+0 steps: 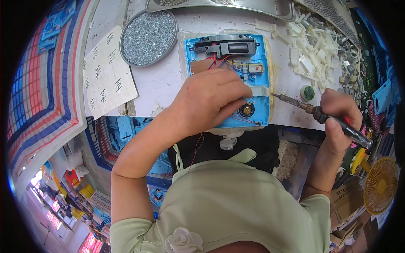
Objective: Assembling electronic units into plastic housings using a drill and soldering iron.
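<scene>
A light-blue plastic casing (pixel 265 114) lies open on the table in front of me. Inside it are a black plastic module (pixel 234 47), a brown circuit board (pixel 199 66), thin coloured wires, a white plastic part (pixel 260 91) and a round black speaker-like piece (pixel 246 110). My left hand (pixel 213 97) reaches over the casing, thumb and fingers closed beside the white part; whatever they grip is hidden. My right hand (pixel 339 114) is wrapped round the black handle of a soldering iron (pixel 314 110). Its thin tip points left, close to the casing's right edge.
A round tray of small metal screws (pixel 148 38) stands at the back left beside a handwritten sheet (pixel 110 71). White and grey plastic parts (pixel 312 55) are heaped at the right, near a small green round container (pixel 307 92). A metal tray (pixel 253 5) lies at the back.
</scene>
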Demonstrator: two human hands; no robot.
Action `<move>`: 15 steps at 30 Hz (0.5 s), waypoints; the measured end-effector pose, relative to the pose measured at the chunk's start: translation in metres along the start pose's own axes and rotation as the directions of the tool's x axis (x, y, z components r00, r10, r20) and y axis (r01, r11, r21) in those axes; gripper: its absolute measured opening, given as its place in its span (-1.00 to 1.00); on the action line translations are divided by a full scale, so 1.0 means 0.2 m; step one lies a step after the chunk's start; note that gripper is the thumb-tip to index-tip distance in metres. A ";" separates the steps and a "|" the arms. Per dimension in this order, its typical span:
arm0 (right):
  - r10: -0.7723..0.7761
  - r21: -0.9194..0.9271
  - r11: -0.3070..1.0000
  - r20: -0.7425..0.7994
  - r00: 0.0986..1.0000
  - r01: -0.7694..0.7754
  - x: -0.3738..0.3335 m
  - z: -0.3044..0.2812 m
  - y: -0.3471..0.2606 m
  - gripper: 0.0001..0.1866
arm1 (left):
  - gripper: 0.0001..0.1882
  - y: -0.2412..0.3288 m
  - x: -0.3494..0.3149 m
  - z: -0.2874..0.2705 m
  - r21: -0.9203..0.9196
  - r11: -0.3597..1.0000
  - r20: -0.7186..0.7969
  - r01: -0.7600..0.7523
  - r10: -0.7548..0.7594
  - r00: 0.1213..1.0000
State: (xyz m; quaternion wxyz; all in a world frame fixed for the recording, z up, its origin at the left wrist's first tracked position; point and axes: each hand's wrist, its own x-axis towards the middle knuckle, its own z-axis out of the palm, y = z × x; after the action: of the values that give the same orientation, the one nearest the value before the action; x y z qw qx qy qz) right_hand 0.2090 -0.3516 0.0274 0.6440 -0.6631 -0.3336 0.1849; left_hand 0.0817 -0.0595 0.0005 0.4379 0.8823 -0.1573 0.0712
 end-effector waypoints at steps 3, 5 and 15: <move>-0.013 -0.002 1.000 0.021 1.000 0.013 0.02 0.03 0.00 -0.67 | -0.76 0.00 0.01 0.00 0.029 0.999 0.003 -0.024 0.024 1.000; -0.016 -0.010 1.000 0.065 0.998 0.017 0.04 0.05 0.00 -0.68 | -0.76 0.01 0.01 0.00 0.054 0.998 0.004 -0.026 0.026 1.000; -0.065 -0.175 0.979 0.223 0.973 0.105 0.09 0.15 0.02 -0.75 | -0.77 0.03 0.02 0.02 0.139 0.990 0.021 -0.004 0.001 1.000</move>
State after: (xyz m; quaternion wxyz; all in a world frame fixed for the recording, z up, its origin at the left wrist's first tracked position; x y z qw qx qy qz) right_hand 0.2037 -0.3174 0.0240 0.5465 -0.6813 -0.4458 0.1962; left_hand 0.0830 -0.0671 0.0028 0.3737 0.9111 -0.1575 0.0735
